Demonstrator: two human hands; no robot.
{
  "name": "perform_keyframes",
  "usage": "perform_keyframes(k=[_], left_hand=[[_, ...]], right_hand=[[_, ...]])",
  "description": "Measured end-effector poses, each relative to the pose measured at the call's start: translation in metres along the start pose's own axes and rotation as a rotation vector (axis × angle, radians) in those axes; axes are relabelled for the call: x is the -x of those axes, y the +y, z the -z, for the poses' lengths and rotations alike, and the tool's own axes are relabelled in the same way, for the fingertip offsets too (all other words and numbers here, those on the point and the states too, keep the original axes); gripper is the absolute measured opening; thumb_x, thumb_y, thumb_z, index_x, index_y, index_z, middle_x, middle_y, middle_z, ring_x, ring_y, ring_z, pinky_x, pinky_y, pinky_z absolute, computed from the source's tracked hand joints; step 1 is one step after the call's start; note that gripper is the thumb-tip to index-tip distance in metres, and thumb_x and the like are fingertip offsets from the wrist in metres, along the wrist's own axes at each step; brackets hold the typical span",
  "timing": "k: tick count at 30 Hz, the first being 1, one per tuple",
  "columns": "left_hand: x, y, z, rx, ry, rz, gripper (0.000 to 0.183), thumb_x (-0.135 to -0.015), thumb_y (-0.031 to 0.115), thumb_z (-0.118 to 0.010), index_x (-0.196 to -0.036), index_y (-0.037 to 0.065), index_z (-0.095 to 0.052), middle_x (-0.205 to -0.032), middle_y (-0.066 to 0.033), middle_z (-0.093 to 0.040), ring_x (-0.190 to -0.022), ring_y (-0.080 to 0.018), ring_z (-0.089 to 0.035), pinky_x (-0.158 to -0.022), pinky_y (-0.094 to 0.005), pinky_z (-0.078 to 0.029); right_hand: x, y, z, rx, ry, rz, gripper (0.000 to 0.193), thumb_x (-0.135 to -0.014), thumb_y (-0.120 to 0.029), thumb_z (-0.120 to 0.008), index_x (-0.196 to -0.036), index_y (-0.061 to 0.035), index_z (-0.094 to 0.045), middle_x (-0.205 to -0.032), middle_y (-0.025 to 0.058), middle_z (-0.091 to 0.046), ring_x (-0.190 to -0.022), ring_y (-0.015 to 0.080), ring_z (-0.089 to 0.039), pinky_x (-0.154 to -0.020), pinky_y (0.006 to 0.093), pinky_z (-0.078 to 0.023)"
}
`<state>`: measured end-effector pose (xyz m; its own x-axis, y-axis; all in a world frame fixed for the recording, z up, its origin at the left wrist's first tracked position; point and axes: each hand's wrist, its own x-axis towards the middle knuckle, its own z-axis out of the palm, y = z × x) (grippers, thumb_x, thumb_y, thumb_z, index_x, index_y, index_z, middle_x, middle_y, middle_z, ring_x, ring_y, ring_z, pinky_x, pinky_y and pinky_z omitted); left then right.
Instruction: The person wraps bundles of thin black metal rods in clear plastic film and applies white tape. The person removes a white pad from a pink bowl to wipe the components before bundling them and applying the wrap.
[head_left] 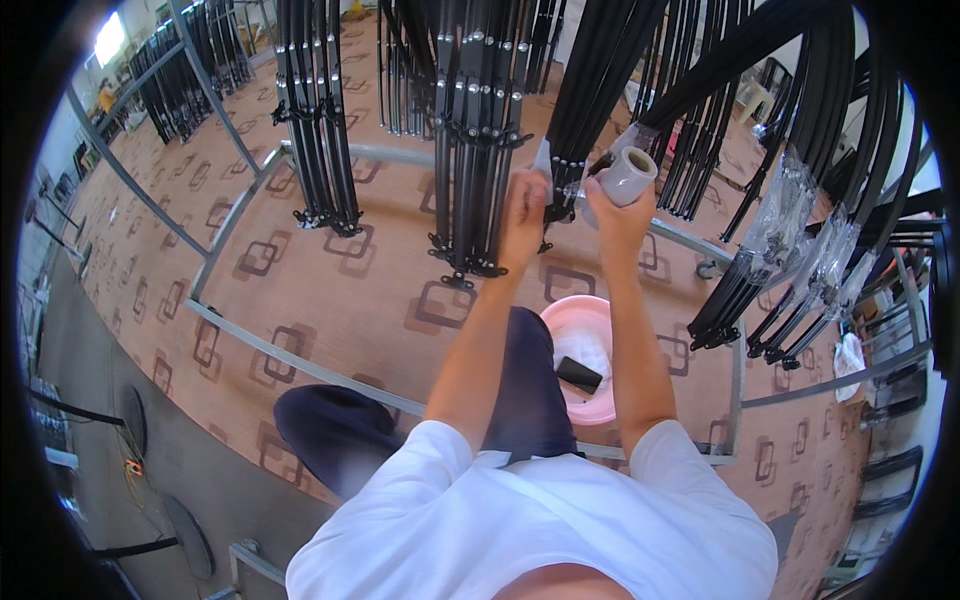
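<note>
My right hand (618,208) is closed round a roll of clear stretch film (630,176), its cardboard core facing up. Just left of it, my left hand (526,208) is closed, with a whitish piece of film (543,160) standing up at its fingers. Between and beyond my hands hangs a bundle of black metal tubes (570,140) with shiny bolts. To the left of my left hand hangs another bundle of black tubes (470,170), close to my wrist. What lies inside my left fingers is partly hidden.
A pink basin (552,312) holding a dark flat object (579,375) stands by my right forearm. A grey metal frame (300,362) surrounds me near the patterned floor. Film-wrapped tube bundles (770,235) hang at right; another bundle (318,130) hangs at left.
</note>
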<state>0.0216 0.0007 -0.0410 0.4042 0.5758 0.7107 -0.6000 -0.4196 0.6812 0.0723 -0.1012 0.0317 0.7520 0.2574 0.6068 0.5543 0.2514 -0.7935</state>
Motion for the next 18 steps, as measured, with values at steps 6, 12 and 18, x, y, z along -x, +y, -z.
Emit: perform_keyframes(k=[6, 12, 18], left_hand=[[-0.001, 0.010, -0.016, 0.067, 0.075, 0.064, 0.024, -0.087, 0.017, -0.045, -0.105, 0.001, -0.041, -0.095, -0.0091, -0.046, -0.088, -0.0165, -0.046, -0.077, -0.0278, -0.038], [-0.002, 0.008, -0.012, 0.030, 0.056, 0.035, 0.022, -0.085, 0.007, -0.044, -0.106, 0.001, -0.040, -0.100, -0.0102, -0.045, -0.092, -0.0171, -0.046, -0.082, -0.0295, -0.037], [0.000, 0.013, -0.005, 0.139, 0.018, 0.125, 0.023, -0.084, 0.013, -0.046, -0.103, 0.007, -0.036, -0.098, -0.0061, -0.044, -0.095, -0.0148, -0.046, -0.079, -0.0265, -0.038]], right_hand=[[0.003, -0.016, -0.020, -0.057, 0.018, -0.100, 0.038, -0.062, -0.008, -0.068, -0.093, -0.0018, -0.047, -0.077, 0.0083, -0.056, -0.068, 0.0156, -0.055, -0.060, 0.0283, -0.044], [0.011, -0.024, -0.049, 0.361, 0.295, 0.107, 0.039, -0.063, -0.011, -0.067, -0.093, -0.0022, -0.043, -0.080, 0.0139, -0.056, -0.071, 0.0255, -0.056, -0.066, 0.0339, -0.044], [0.014, -0.031, -0.049, 0.098, 0.223, -0.041, 0.039, -0.065, -0.011, -0.066, -0.093, -0.0033, -0.041, -0.086, 0.0173, -0.055, -0.081, 0.0308, -0.056, -0.072, 0.0366, -0.042]])
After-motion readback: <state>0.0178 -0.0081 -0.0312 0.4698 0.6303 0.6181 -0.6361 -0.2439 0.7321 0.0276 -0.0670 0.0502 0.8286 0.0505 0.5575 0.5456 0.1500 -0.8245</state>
